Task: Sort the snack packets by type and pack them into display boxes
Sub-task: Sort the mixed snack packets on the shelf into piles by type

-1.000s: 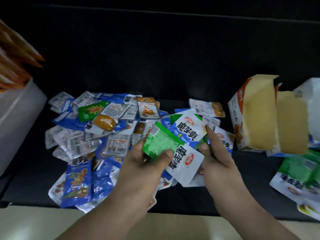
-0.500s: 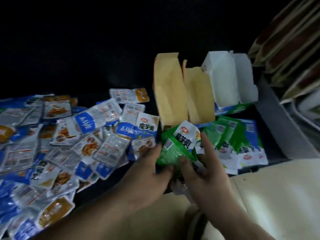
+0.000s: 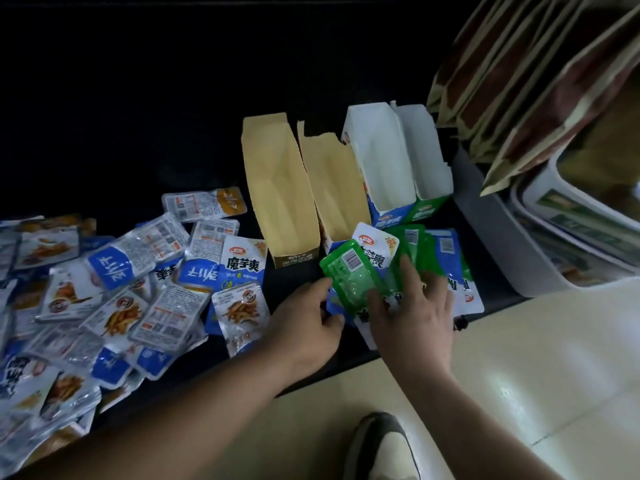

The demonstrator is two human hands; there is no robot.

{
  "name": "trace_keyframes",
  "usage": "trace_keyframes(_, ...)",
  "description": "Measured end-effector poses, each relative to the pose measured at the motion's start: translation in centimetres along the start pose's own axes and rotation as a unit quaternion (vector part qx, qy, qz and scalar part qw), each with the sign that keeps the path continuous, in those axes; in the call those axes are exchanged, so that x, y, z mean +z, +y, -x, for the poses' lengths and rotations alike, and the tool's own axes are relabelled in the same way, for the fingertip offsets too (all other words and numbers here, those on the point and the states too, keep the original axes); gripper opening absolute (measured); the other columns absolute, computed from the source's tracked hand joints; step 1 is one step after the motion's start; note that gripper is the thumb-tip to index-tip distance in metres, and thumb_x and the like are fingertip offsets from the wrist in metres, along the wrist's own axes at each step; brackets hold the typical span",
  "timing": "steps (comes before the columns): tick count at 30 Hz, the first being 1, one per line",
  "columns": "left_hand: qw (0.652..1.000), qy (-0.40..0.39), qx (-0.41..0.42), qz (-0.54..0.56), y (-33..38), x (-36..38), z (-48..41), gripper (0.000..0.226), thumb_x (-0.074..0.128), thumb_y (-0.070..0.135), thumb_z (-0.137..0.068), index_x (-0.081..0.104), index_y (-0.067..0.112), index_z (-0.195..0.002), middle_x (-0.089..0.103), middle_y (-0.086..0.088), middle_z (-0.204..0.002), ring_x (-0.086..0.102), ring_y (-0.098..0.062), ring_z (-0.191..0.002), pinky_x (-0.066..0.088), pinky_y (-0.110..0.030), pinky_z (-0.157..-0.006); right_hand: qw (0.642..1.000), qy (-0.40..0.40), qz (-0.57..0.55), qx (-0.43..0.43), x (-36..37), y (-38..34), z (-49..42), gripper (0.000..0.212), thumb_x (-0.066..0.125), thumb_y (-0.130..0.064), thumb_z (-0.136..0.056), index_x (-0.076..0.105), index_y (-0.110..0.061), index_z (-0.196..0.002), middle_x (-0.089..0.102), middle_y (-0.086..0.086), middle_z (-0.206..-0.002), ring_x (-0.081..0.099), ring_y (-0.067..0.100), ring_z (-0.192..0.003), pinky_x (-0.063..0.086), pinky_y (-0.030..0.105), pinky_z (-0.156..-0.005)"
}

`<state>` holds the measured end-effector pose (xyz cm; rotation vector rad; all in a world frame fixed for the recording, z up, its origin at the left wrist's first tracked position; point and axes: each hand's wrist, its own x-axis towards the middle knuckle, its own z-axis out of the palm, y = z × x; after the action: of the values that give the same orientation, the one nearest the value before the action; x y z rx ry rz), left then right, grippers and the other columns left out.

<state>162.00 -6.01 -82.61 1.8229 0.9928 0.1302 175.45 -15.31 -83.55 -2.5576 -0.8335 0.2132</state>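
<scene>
- Shoe (image 3: 382, 448) and pale floor fill the bottom edge, nearest the camera, on the near side of the green packet.
- Both forearms reach up from the bottom edge toward the green packet (image 3: 349, 278), the landmark for everything below.
- Right hand (image 3: 414, 315) lies spread, palm down, over a fanned bunch of green and blue-white packets, its thumb pressed on the green packet; whether the fingers pinch anything underneath cannot be told.
- Left hand (image 3: 304, 322) sits just left of the green packet, fingers curled at its lower edge; it looks like a light grasp on the packets tucked below, though the contact is hidden.
- Step in hand, as I judge it: gathering the green type into one squared stack on the black table (image 3: 429, 341) before boxing.
- Next move calls for both hands to close on the bunch, align the edges, lift and slide it upright into a display box.
- Left of the green packet sprawls the unsorted heap of blue and silver packets (image 3: 131, 299); its far left is cut off.
- Just beyond the green packet stand two tan-lined boxes (image 3: 287, 188), apparently empty, their fronts partly covered.
- Beyond and right stand two white-lined boxes (image 3: 394, 161), one with a green front that probably suits this type.
- Far right, brown bags (image 3: 519, 88) over a bin are blurred and cropped; the background is too dark to read.
</scene>
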Motion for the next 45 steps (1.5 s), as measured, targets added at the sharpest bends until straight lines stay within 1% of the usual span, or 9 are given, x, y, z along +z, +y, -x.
trace_keyframes(3,0.999,0.021,0.007,-0.038,-1.0,0.0,-0.1,0.042,0.065,0.027,-0.097,0.060,0.030,-0.138,0.062,0.011,-0.111,0.063,-0.011,-0.095,0.055,-0.040,-0.090,0.997,0.019,0.068,-0.032,-0.7,1.0,-0.3,0.078,0.074,-0.052,-0.084,0.040,-0.041,-0.153,0.029,0.011,-0.155,0.029,0.037,-0.140,0.034,0.057,-0.109)
trace_keyframes(8,0.993,0.046,0.036,-0.105,-1.9,0.0,-0.2,0.052,0.068,0.034,-0.096,0.058,0.022,-0.145,0.052,0.008,-0.131,0.055,-0.013,-0.116,0.050,-0.037,-0.101,0.971,0.030,0.105,-0.213,0.6,2.6,0.2,0.048,0.072,-0.027,-0.089,0.065,-0.034,-0.136,0.048,0.018,-0.149,0.042,0.045,-0.136,0.045,0.064,-0.103)
trace_keyframes(14,0.984,-0.016,0.104,-0.147,-1.2,0.8,0.0,0.059,0.063,0.031,-0.098,0.046,0.028,-0.155,0.030,0.017,-0.163,0.034,-0.013,-0.136,0.034,-0.026,-0.114,0.980,0.068,0.094,-0.163,0.5,3.2,-0.3,0.034,0.080,-0.041,-0.083,0.071,-0.018,-0.107,0.052,0.018,-0.143,0.045,0.043,-0.134,0.047,0.060,-0.103)
trace_keyframes(16,0.979,-0.029,0.117,-0.164,-1.1,0.9,-0.1,0.062,0.064,0.032,-0.097,0.044,0.029,-0.156,0.027,0.017,-0.167,0.033,-0.015,-0.136,0.035,-0.031,-0.115,0.977,0.075,0.090,-0.178,0.2,2.5,-1.5,0.038,0.079,-0.040,-0.082,0.069,-0.017,-0.110,0.047,0.019,-0.149,0.040,0.044,-0.139,0.042,0.061,-0.109)
trace_keyframes(19,0.973,-0.057,0.129,-0.185,-0.7,1.0,-1.0,0.065,0.062,0.029,-0.097,0.039,0.030,-0.158,0.022,0.017,-0.169,0.032,-0.017,-0.136,0.034,-0.032,-0.117,0.968,0.008,0.092,-0.232,0.1,2.2,-2.2,0.059,0.074,-0.035,-0.082,0.060,-0.028,-0.140,0.032,0.018,-0.163,0.028,0.045,-0.149,0.036,0.062,-0.115)
trace_keyframes(26,0.985,-0.032,0.119,-0.122,-1.9,0.8,-1.2,0.056,0.063,0.019,-0.096,0.051,0.026,-0.151,0.040,0.014,-0.161,0.039,-0.010,-0.141,0.035,-0.028,-0.118,0.975,0.007,0.155,-0.160,1.0,2.9,-1.0,0.064,0.055,-0.063,-0.091,0.048,-0.041,-0.150,0.037,0.012,-0.161,0.033,0.041,-0.145,0.032,0.062,-0.115)
trace_keyframes(32,0.991,0.090,0.096,0.016,-3.0,-0.3,0.5,0.038,0.065,0.013,-0.097,0.066,0.028,-0.132,0.059,0.022,-0.133,0.059,0.002,-0.115,0.051,-0.021,-0.096,0.972,-0.031,0.199,-0.118,0.7,1.1,-3.3,0.068,0.042,-0.073,-0.094,0.033,-0.045,-0.156,0.022,0.013,-0.167,0.018,0.041,-0.152,0.012,0.061,-0.123)
trace_keyframes(37,0.986,0.122,0.082,0.072,-3.8,-0.6,2.0,0.036,0.065,0.006,-0.097,0.069,0.027,-0.125,0.063,0.024,-0.121,0.060,0.003,-0.113,0.049,-0.011,-0.085,0.979,0.041,0.115,-0.161,0.4,1.8,-0.6,0.061,0.059,-0.057,-0.088,0.057,-0.032,-0.144,0.037,0.017,-0.160,0.032,0.045,-0.146,0.025,0.066,-0.117)
trace_keyframes(45,0.986,0.116,0.079,0.088,-4.3,-0.5,3.6,0.040,0.067,0.006,-0.096,0.068,0.034,-0.124,0.062,0.028,-0.119,0.060,0.002,-0.114,0.047,-0.011,-0.083,0.967,-0.066,0.183,-0.166,0.2,3.1,-0.9,0.059,0.062,-0.063,-0.088,0.049,-0.044,-0.143,0.035,0.004,-0.163,0.029,0.037,-0.150,0.026,0.060,-0.121)
